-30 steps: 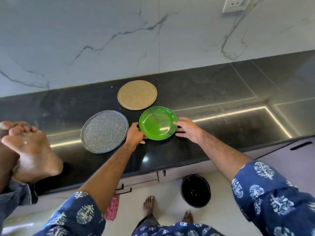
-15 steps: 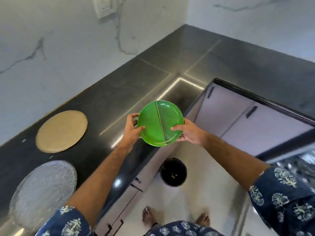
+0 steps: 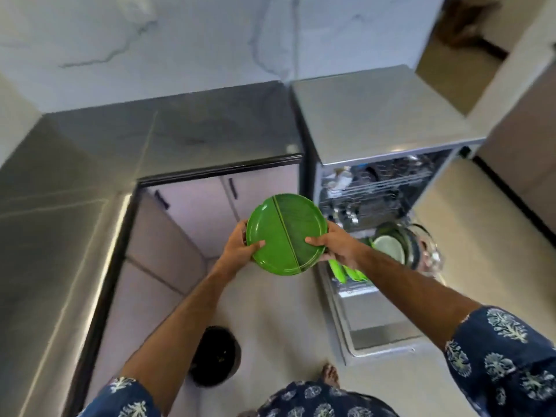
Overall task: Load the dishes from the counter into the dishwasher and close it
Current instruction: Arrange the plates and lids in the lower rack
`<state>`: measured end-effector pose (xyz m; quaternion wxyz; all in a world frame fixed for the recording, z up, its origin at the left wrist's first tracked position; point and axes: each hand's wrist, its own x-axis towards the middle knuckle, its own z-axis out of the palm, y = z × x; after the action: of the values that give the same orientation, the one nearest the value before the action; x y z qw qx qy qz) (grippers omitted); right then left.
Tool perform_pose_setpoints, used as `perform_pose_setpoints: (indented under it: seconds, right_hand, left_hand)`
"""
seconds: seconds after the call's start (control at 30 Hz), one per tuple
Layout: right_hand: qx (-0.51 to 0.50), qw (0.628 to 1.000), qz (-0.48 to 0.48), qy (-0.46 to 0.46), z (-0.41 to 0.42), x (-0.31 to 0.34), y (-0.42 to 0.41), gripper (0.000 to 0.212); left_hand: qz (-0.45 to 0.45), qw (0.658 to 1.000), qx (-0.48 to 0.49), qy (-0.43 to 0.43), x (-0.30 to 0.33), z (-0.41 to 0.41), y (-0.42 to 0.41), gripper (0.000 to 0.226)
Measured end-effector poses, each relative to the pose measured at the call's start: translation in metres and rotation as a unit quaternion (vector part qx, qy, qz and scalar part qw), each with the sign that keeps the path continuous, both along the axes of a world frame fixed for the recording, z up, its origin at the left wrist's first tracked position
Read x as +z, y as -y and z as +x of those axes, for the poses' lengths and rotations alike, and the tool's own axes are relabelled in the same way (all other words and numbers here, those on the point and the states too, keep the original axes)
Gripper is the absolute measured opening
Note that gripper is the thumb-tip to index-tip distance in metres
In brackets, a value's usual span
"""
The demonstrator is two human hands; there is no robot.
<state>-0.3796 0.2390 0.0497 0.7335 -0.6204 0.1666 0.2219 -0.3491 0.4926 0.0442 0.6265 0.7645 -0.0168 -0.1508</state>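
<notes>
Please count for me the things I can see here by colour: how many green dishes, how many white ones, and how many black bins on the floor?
Green plate held in both hands: 1
Green dishes in the lower rack: at least 2, partly hidden
White dish in the lower rack: 1
Black bin on the floor: 1
Total: at least 5

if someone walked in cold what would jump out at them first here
The bright green plate at the centre, held above the floor with the left hand and the right hand gripping opposite edges. Just right of it stands the open dishwasher, door down, more green dishes already standing in its lower rack. A round black bin sits on the floor below.
</notes>
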Motion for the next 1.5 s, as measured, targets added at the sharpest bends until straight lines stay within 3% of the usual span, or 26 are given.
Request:
perform_pose_setpoints:
  seconds: [0.27, 0.5, 0.6, 0.7, 0.83, 0.93, 1.17, 1.33, 1.5]
  right_hand:
    - [-0.178, 0.983, 0.022, -0.038, -0.040, -0.025, 0.163, 0.042]
    - [-0.257, 0.962, -0.065, -0.063, -0.033, -0.061, 0.231, 0.049]
    - [-0.274, 0.948, -0.147, -0.061, -0.012, -0.090, 0.253, 0.052]
    - [-0.262, 0.924, -0.262, -0.094, 0.020, -0.125, 0.265, 0.053]
    - [-0.273, 0.877, -0.379, -0.112, 0.080, -0.192, 0.280, 0.030]
    - [-0.257, 0.858, -0.423, -0.135, 0.125, -0.262, 0.292, 0.044]
    - [-0.312, 0.856, -0.406, -0.070, 0.200, -0.396, 0.326, 0.039]
    - [-0.367, 0.839, -0.400, -0.040, 0.237, -0.461, 0.351, 0.041]
    - [-0.372, 0.850, -0.373, -0.028, 0.266, -0.500, 0.369, 0.039]
  left_hand:
    - [0.099, 0.975, -0.196, 0.037, -0.024, 0.053, 0.189, 0.044]
    - [0.123, 0.944, -0.297, -0.071, -0.071, 0.087, 0.281, 0.055]
    - [0.180, 0.923, -0.333, -0.065, -0.105, 0.116, 0.308, 0.051]
    - [0.241, 0.888, -0.391, -0.023, -0.142, 0.152, 0.327, 0.042]
    - [0.307, 0.823, -0.475, 0.056, -0.197, 0.204, 0.358, 0.035]
    - [0.343, 0.761, -0.530, 0.148, -0.249, 0.239, 0.383, 0.034]
    - [0.424, 0.679, -0.524, 0.291, -0.368, 0.296, 0.433, 0.041]
    - [0.488, 0.640, -0.501, 0.318, -0.433, 0.327, 0.464, 0.055]
    - [0.518, 0.589, -0.504, 0.361, -0.475, 0.349, 0.488, 0.062]
